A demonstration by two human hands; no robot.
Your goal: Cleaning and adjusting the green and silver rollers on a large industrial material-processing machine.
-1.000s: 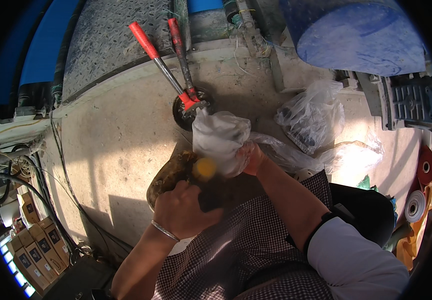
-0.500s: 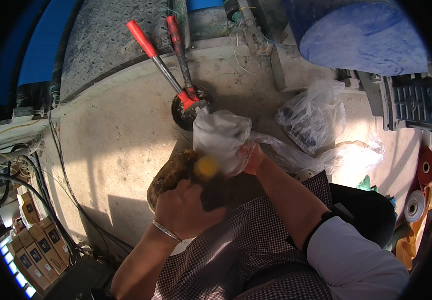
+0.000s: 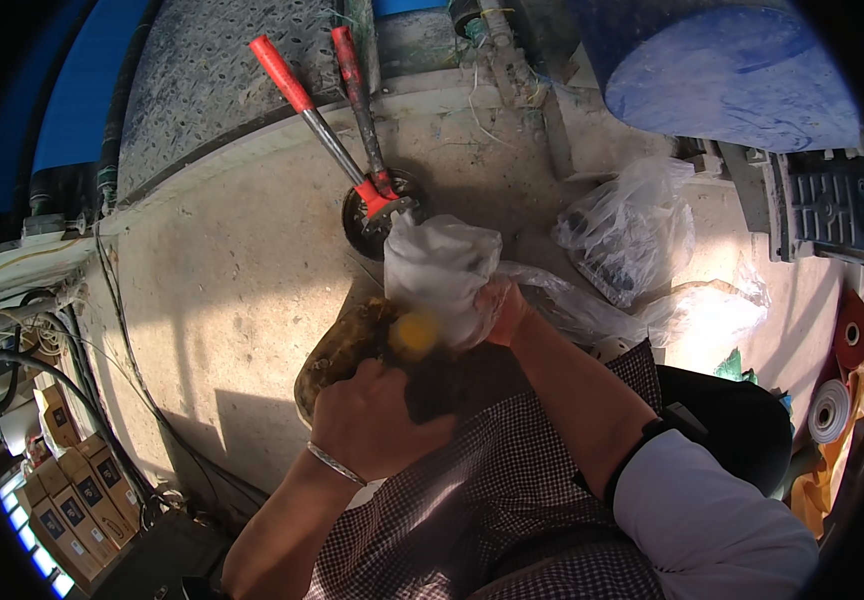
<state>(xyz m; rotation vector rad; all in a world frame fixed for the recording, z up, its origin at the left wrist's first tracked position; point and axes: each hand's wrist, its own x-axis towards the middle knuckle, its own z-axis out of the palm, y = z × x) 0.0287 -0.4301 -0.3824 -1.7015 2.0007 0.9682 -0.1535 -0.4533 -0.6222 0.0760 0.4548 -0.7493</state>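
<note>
In my right hand (image 3: 502, 312) is a crumpled whitish plastic bag (image 3: 440, 262), its fingers closed on the bag's right side. Clear plastic trails off to the right behind that hand. My left hand (image 3: 377, 415), a bracelet at its wrist, is closed low in front of me beside a brown and black mottled object (image 3: 337, 345) whose kind I cannot tell. A blurred yellow spot (image 3: 414, 334) and a dark patch (image 3: 437, 385) hide what lies between the hands. Just beyond the bag, a red-handled cutter (image 3: 377, 195) stands with its head at a round dark base (image 3: 362, 225).
Crumpled clear plastic bags (image 3: 627, 235) lie on the concrete floor to the right. A blue drum (image 3: 737, 80) and a ribbed metal housing (image 3: 827, 210) stand at the far right, rolls (image 3: 829, 412) below them. Cables (image 3: 127, 345) and cardboard boxes (image 3: 77, 505) are at left.
The bag's top has slumped and shifted very slightly. Both hands keep nearly the same place and grip.
</note>
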